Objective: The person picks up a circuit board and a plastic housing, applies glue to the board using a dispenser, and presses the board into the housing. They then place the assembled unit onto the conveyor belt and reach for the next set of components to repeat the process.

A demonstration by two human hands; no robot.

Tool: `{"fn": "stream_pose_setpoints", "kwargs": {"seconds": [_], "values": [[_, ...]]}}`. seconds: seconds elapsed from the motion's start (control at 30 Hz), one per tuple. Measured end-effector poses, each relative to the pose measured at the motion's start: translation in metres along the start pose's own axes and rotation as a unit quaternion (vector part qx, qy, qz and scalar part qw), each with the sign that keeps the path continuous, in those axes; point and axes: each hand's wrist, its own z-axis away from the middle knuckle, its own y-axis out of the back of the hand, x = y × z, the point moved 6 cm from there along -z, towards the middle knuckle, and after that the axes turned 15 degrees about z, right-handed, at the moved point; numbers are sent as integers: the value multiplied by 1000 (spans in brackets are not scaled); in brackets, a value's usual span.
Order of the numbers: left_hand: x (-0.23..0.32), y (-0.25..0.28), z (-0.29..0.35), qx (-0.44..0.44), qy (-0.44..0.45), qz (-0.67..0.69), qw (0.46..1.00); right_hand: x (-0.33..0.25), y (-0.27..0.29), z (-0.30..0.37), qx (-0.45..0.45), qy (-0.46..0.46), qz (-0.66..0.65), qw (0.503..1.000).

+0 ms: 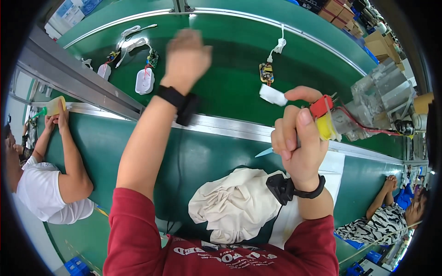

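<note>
My left hand (188,55) reaches over the green conveyor belt, smeared by motion, so its fingers cannot be made out. Left of it lies an open white plastic housing (145,82) wired to a small circuit board (152,59). My right hand (299,138) is raised with curled fingers around a slim tool whose light-blue pointed tip (264,152) sticks out to the left. Close beside its thumb is a tape-wrapped device (343,120) with a red block and a yellow ring; whether they touch I cannot tell. Beyond the index finger lies a white piece (272,94) beside another circuit board (266,72).
A crumpled off-white cloth (237,202) lies on the green bench before me. A metal rail (230,130) separates bench and belt, and a metal post (87,69) slants at left. Co-workers sit on both sides; the left one holds a yellow bottle (55,106).
</note>
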Motion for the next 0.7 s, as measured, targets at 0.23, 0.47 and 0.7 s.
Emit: {"fn": "stream_pose_setpoints", "kwargs": {"seconds": [0.23,0.47,0.7], "values": [[-119,17,37,-100,316,-141,933,-2,-9,1,-17,2,1,1000],[-71,8,53,-178,314,218,907,-5,-11,-3,-13,-1,1,1000],[-19,24,106,-265,463,698,478,-5,-19,-7,-4,-12,3,1000]]}}
